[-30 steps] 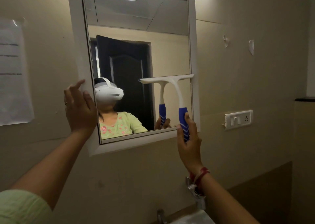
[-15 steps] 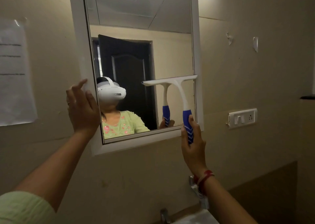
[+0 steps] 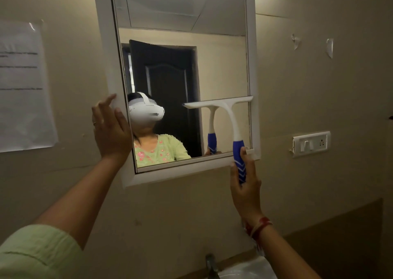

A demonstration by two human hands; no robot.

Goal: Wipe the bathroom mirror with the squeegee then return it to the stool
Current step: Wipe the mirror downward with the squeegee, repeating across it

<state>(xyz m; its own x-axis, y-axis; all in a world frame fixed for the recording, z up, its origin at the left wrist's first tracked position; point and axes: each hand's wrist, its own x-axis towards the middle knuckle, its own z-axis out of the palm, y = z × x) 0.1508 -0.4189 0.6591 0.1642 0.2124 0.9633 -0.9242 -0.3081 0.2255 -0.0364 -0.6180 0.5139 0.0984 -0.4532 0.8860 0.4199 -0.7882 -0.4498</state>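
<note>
While left hand (image 3: 111,130) stays on mirror (image 3: 182,70) frame, squeegee (image 3: 225,117) sits unmoved.

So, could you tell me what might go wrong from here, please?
The squeegee blade already overlaps the mirror frame at its right end, so it may catch there and skip. The right hand grips only the handle's low end, so the blade could tilt and streak.

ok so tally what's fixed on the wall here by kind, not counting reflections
mirror: 1
paper sheet: 1
switch plate: 1
tape scraps: 2
total: 5
</note>
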